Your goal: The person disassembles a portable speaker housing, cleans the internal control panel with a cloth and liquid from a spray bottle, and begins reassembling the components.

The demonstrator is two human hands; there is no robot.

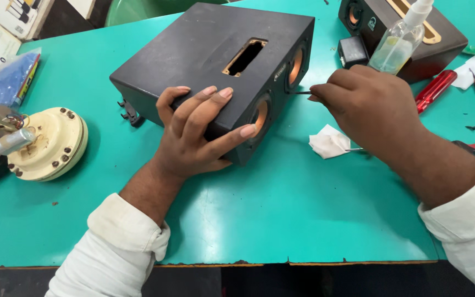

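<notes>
A black speaker box (204, 49) with a rectangular cutout on top and orange cones on its front face lies on the teal table (281, 214). My left hand (199, 129) rests on its near corner, fingers spread over the edge and front. My right hand (366, 107) pinches a thin dark metal tool (302, 92), whose tip points at the speaker's front face near the right cone.
A crumpled white tissue (330, 142) lies under my right hand. Behind it stand a clear spray bottle (399, 41), a second brown speaker (413, 27), a small black adapter (352, 51) and a red-handled screwdriver (435, 89). A cream motor part (50, 143) sits at left.
</notes>
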